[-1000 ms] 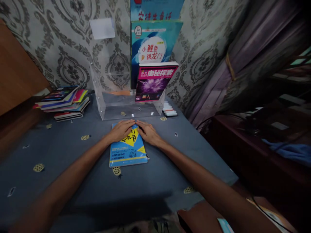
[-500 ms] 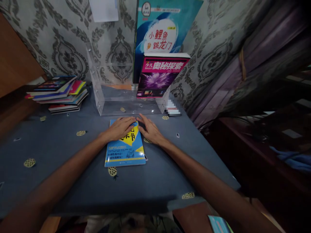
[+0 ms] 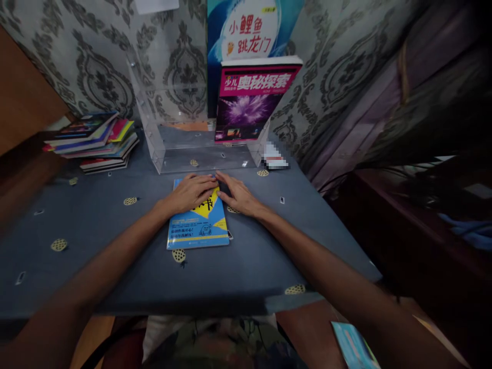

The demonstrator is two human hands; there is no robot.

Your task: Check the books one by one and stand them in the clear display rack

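The grey-blue, pineapple-patterned table (image 3: 246,271) carries a clear plastic stand (image 3: 177,160) toward its far edge; between stand and near edge lies a flat, rectangular blue-and-yellow book (image 3: 198,228), its long axis running from the table's near edge toward its far edge. The left hand (image 3: 192,190) is nearer, flattened over the cover's far half; the right hand (image 3: 237,199), loosely curved, sits at the book's right edge, contact unclear.

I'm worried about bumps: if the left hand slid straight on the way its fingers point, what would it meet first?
The left hand would most likely meet the right hand, whose fingers lie right by its fingertips; whether they touch is hard to tell.
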